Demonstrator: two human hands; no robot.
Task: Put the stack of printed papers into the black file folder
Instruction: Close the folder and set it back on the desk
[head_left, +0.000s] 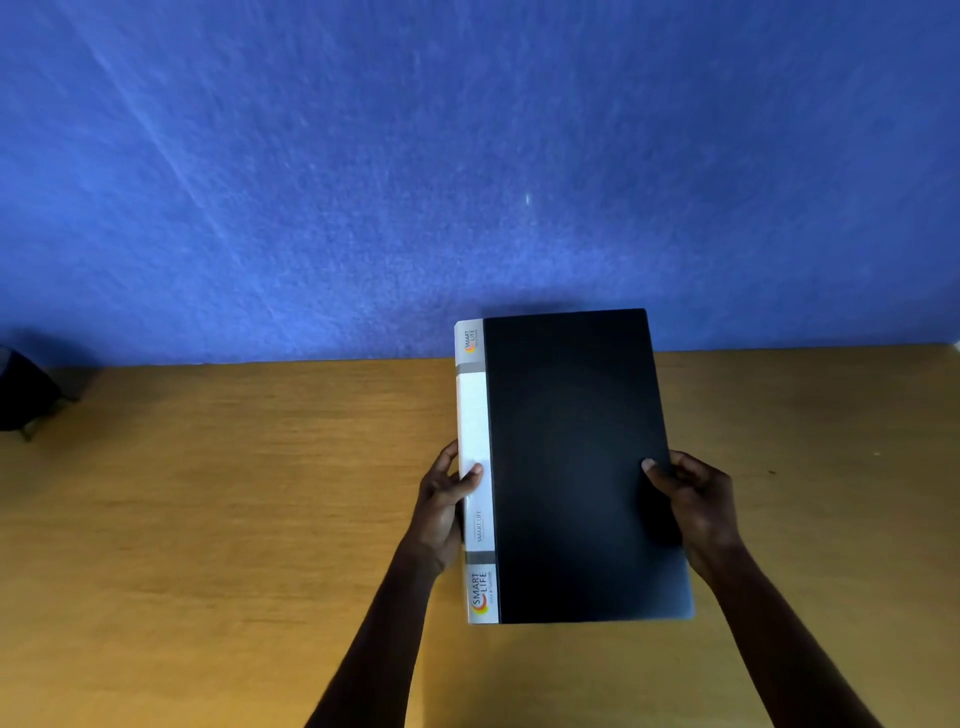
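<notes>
A black file folder (576, 467), closed, is held by both hands above a wooden table (208, 519), toward the table's far edge and right of its middle. The cover is a flat, matte, finely grained black rectangle with a slightly rounded far right corner; a dull sheen is seen near its lower right corner. Along the left long side a white spine strip (475, 431) is seen, broken by two grey bands and printed with "SMART LIFE" logos in orange and dark lettering at both ends.

The left hand (441, 509) is clamped on the spine side, thumb laid on the white strip, the other fingers curled under and behind the edge. The right hand (696, 504) is clamped on the opposite long edge, thumb pressed flat on the black cover, remaining fingers wrapped beneath and mostly hidden.

The tabletop is a smooth, yellow-brown wood-grain laminate. Behind its far edge a blue wall (415, 156) with a rough, fibrous texture is seen. At the table's far left edge a dark object (23, 389) is partly cut off; its kind cannot be told.
</notes>
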